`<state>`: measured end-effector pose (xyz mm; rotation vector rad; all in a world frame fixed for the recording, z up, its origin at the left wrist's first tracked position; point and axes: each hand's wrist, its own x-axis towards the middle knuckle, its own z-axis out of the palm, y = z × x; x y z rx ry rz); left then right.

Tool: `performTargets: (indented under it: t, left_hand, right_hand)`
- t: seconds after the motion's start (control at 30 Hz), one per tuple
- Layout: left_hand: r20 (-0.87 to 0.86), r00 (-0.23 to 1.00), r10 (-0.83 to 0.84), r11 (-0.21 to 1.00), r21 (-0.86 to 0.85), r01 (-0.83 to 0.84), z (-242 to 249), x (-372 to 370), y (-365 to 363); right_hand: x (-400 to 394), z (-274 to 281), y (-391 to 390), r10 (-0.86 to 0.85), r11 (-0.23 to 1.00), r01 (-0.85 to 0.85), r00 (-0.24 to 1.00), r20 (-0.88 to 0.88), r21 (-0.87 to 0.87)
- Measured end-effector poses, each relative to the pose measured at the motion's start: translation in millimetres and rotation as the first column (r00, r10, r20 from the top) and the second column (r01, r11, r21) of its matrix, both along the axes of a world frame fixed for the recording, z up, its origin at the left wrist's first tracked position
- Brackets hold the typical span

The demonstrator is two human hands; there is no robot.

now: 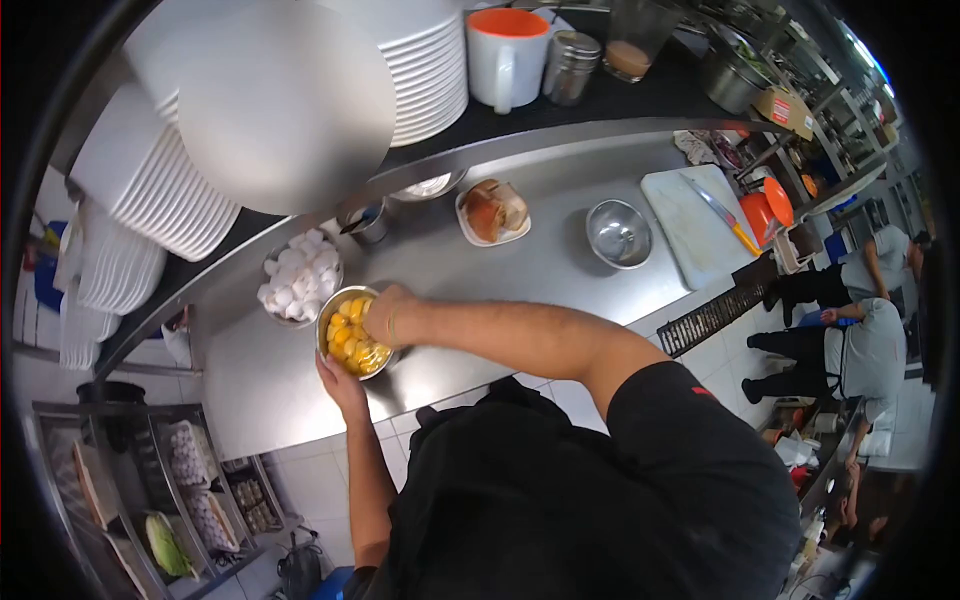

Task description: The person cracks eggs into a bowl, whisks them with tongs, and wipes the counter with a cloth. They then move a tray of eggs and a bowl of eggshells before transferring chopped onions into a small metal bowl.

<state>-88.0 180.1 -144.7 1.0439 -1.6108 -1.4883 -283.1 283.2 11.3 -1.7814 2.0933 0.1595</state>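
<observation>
Evidently the right hand point(392, 314) is at the steel bowl point(322, 328), its grip over the right side, the egg yolks point(347, 334) just left of it; the bowl is round, with no long axis. Its fingertips are hidden, so whether they pinch or spread cannot be told. The left hand point(345, 388) rests against the near wall, its clasp unclear. Just beyond, on the bench point(440, 375), sit white eggshells point(300, 278).

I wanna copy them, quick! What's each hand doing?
Left hand: holding the metal bowl of egg yolks.
Right hand: over the bowl's edge; fingers hidden, can't tell if open or closed.
</observation>
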Motion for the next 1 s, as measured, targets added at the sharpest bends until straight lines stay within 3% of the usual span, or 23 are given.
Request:
performTargets:
  t: [0.07, 0.13, 0.23, 0.33, 0.4, 0.47, 0.5, 0.67, 0.77, 0.87, 0.97, 1.0]
  left_hand:
    - [0.123, 0.992, 0.013, 0.99, -0.139, 0.004, -20.7, 4.7, -13.9]
    - [0.183, 0.982, 0.037, 0.983, -0.181, -0.004, -7.2, 2.6, -7.5]
    - [0.16, 0.987, 0.019, 0.977, -0.214, 0.015, 7.8, -1.6, -0.9]
    - [0.21, 0.977, 0.043, 0.953, -0.303, 0.023, 17.0, -2.4, 1.9]
    - [0.149, 0.987, 0.062, 0.92, -0.391, 0.001, 5.6, -2.8, -3.4]
    - [0.14, 0.989, 0.04, 0.888, -0.458, 0.029, 7.8, -1.4, -4.1]
    - [0.15, 0.989, 0.019, 0.869, -0.491, 0.057, 8.8, -1.8, -6.2]
    - [0.189, 0.98, -0.06, 0.911, -0.391, 0.131, 26.4, 4.2, -7.1]
    - [0.252, 0.967, -0.045, 0.907, -0.395, 0.145, 37.2, 6.6, -6.0]
    - [0.281, 0.959, -0.037, 0.904, -0.399, 0.152, 38.7, 9.3, -5.9]
    - [0.352, 0.935, -0.048, 0.914, -0.362, 0.183, 48.7, 12.4, -5.1]
    - [0.366, 0.93, -0.035, 0.92, -0.352, 0.174, 48.0, 11.6, -5.5]
  right_hand:
    - [-6.8, 26.3, -1.0, 0.04, 0.998, -0.04, 0.999, 0.017, 0.046]
    - [-6.6, 15.2, -14.7, -0.181, 0.983, 0.183, 0.982, 0.046, -0.029]
    - [14.1, 34.5, -6.4, -0.025, 0.984, 0.036, 0.998, -0.063, 0.176]
    - [14.8, 40.8, -13.7, -0.109, 0.977, 0.121, 0.991, -0.075, 0.178]
    - [20.5, 35.4, -15.7, -0.28, 0.956, 0.287, 0.954, -0.106, 0.059]
    - [31.2, 34.0, -13.5, -0.228, 0.943, 0.252, 0.965, -0.129, 0.218]
    - [32.4, 32.6, -14.9, -0.242, 0.941, 0.268, 0.96, -0.142, 0.205]
    - [39.1, 18.0, -17.4, -0.331, 0.927, 0.359, 0.918, -0.22, 0.106]
    - [30.9, 15.9, -18.4, -0.153, 0.959, 0.185, 0.976, -0.155, 0.217]
    - [47.6, 34.0, -15.0, -0.379, 0.912, 0.403, 0.9, -0.216, 0.079]
    - [43.2, 24.2, -15.9, -0.229, 0.945, 0.266, 0.953, -0.196, 0.189]
    - [42.4, 27.7, -17.3, -0.28, 0.937, 0.316, 0.934, -0.222, 0.148]
